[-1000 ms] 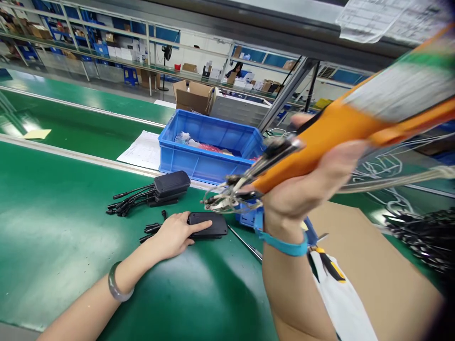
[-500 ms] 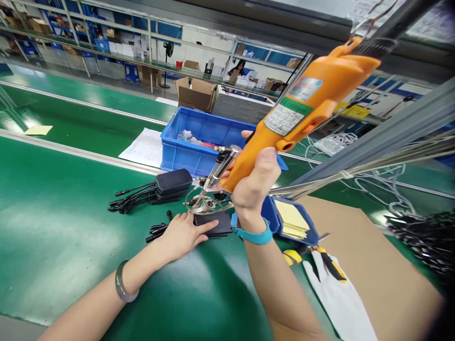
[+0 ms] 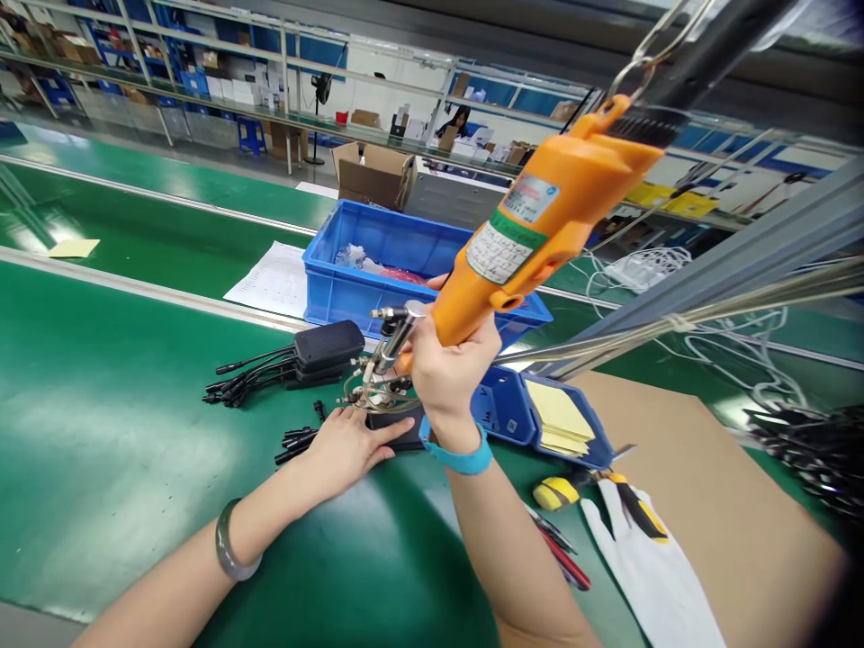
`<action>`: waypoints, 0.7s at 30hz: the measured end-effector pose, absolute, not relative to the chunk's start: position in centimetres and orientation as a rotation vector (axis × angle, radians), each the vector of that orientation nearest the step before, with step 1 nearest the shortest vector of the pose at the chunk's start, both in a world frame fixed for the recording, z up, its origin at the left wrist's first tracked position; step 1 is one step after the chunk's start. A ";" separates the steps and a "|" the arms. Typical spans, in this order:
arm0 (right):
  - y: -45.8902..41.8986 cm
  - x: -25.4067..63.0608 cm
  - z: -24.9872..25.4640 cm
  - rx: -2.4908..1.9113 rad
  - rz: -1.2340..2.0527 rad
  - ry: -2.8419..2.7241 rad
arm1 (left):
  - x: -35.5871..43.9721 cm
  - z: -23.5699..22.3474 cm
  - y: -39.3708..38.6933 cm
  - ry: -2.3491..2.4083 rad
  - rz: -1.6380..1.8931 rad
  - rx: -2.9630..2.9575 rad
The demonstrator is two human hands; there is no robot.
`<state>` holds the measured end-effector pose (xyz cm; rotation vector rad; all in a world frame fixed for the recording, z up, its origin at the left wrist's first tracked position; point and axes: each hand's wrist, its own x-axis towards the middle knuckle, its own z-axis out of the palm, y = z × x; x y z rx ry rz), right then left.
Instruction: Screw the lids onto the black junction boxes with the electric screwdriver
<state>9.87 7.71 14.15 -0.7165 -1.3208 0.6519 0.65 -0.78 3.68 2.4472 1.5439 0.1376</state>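
My right hand [image 3: 451,364] is wrapped around an orange electric screwdriver [image 3: 503,243], which leans with its top to the upper right and hangs from a metal loop. At its lower end a metal nozzle with thin tubes [image 3: 388,369] stands over a flat black box [image 3: 408,440]. Whether the tip touches the box is hidden. Laid flat on that box, my left hand [image 3: 341,450] has its fingers stretched out. Short black cables [image 3: 295,443] stick out on the box's left. Further left sits a stack of similar black boxes [image 3: 328,349] with cables.
Behind the hands stands a blue crate [image 3: 364,297] with small bags. On the right are a blue bin [image 3: 509,405] with yellow paper slips [image 3: 557,414], a white glove [image 3: 658,567], pens [image 3: 563,558] and cardboard [image 3: 675,450]. A grey metal post with cables [image 3: 675,270] slants across.
My right hand has brought the screwdriver down and to the left, closer to the black box. Pens beside my right forearm have come into view. My left hand stays in place.
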 end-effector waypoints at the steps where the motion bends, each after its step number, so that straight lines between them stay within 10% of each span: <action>1: 7.5 10.0 14.2 -0.694 0.630 -1.328 | 0.6 3.6 -0.8 1.533 0.161 2.446; 13: 5.5 13.8 23.0 -0.508 0.373 -1.258 | -0.3 2.3 -0.6 1.447 0.703 2.239; 21: 4.3 13.0 18.3 -0.743 0.466 -1.331 | 0.0 0.2 -0.2 1.502 0.985 2.098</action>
